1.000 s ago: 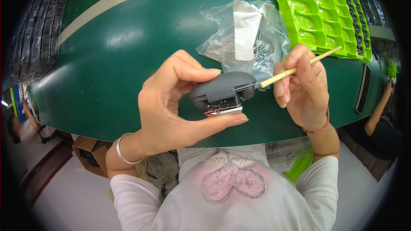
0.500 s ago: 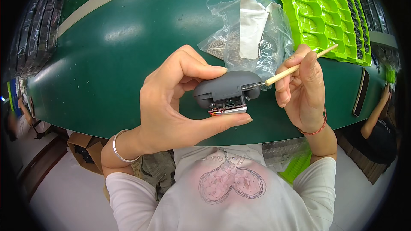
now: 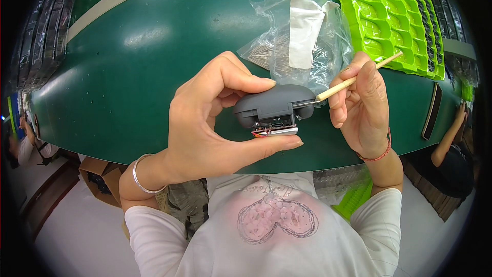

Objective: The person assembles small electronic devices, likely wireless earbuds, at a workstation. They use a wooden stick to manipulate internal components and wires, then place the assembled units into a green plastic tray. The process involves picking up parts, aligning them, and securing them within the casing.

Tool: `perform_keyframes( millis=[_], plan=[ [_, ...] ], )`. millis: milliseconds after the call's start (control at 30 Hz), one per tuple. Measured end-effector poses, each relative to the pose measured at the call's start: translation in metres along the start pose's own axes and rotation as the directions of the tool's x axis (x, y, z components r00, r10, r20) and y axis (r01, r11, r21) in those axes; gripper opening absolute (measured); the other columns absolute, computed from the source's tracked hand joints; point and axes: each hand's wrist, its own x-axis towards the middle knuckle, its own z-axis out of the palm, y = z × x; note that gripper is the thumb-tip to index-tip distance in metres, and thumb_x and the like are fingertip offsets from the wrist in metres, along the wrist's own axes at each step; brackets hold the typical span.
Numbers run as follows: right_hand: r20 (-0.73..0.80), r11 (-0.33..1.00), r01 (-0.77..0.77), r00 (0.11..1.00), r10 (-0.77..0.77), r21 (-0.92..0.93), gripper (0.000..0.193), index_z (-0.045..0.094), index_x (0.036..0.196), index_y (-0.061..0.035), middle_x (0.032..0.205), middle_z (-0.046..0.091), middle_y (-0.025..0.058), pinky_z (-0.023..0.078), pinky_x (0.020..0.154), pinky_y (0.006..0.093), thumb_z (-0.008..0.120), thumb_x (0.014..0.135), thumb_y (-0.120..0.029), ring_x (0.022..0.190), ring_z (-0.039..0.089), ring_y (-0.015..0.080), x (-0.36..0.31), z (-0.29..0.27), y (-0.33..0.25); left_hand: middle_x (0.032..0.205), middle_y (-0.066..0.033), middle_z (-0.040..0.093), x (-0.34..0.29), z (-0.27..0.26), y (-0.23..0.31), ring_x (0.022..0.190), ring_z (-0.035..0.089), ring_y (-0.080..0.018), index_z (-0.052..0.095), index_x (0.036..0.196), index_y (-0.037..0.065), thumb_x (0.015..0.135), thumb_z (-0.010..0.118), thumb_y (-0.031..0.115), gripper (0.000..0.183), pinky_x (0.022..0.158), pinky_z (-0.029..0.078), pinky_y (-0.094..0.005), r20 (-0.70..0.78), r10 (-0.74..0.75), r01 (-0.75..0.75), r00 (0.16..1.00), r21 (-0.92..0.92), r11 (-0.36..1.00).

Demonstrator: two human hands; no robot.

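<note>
Left hand [image 3: 195, 128] grips grey casing [image 3: 277, 98]; right hand [image 3: 368, 110] — pale stick [image 3: 333, 91].

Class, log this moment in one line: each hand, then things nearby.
left hand: holds dark grey device | right hand: holds wooden-handled tool, metal shaft at device's side | nearby: clear bag, lime-green tray
</note>
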Motion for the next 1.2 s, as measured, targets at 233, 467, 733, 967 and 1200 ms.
perform_keyframes(
  millis=[233,467,733,967,1200],
  plan=[
    [0.045,1.000,0.002,0.999,-0.001,-0.011,0.030,0.053,0.101,-0.0018,0.078,0.065,0.0191,0.053,0.054,0.0270,0.041,0.102,-0.029,0.061,0.064,0.0186,0.0004,-0.0016,-0.0004,0.092,-0.0088,0.055,-0.0005,0.0014,0.0003,0.083,0.060,-0.0132,0.053,0.100,0.000,0.056,0.089,-0.001,0.057,0.072,0.052,-0.0226,-0.006,-0.024,0.024,1.000,-0.032,0.999],
    [0.018,1.000,-0.011,1.000,0.011,0.002,0.028,0.053,0.099,-0.0023,0.079,0.065,0.0191,0.053,0.054,0.0271,0.041,0.102,-0.028,0.061,0.063,0.0188,-0.0001,0.0003,-0.0012,0.092,-0.0086,0.055,-0.0001,0.0014,0.0004,0.084,0.061,-0.0134,0.053,0.100,-0.001,0.056,0.089,-0.002,0.057,0.073,0.052,-0.0231,-0.005,-0.018,0.018,1.000,-0.035,0.999],
    [0.072,0.975,0.163,0.986,-0.153,-0.153,0.024,0.051,0.098,-0.0012,0.078,0.065,0.0207,0.054,0.055,0.0286,0.044,0.102,-0.024,0.063,0.065,0.0206,-0.0004,-0.0037,0.0048,0.092,-0.0102,0.055,-0.0037,0.0012,0.0012,0.084,0.062,-0.0149,0.053,0.101,-0.002,0.058,0.089,-0.001,0.056,0.073,0.053,-0.0232,-0.030,0.004,-0.002,1.000,0.058,0.998],
    [0.083,0.970,0.176,0.983,-0.164,-0.167,0.023,0.051,0.098,-0.0012,0.079,0.065,0.0210,0.055,0.055,0.0287,0.044,0.102,-0.023,0.063,0.065,0.0207,-0.0011,-0.0018,0.0047,0.092,-0.0106,0.056,-0.0030,0.0046,0.0016,0.084,0.062,-0.0151,0.054,0.102,-0.002,0.058,0.089,-0.001,0.056,0.071,0.054,-0.0237,-0.042,0.022,-0.019,0.999,0.062,0.998],
    [0.014,0.992,-0.031,0.999,0.029,0.126,0.024,0.047,0.099,-0.0038,0.079,0.064,0.0216,0.053,0.052,0.0279,0.037,0.103,-0.025,0.057,0.061,0.0199,-0.0018,0.0055,0.0026,0.092,-0.0104,0.056,-0.0010,0.0049,0.0044,0.081,0.061,-0.0142,0.054,0.102,-0.002,0.056,0.090,0.000,0.058,0.069,0.053,-0.0235,-0.062,0.083,-0.079,0.995,0.065,0.995]
  ],
)
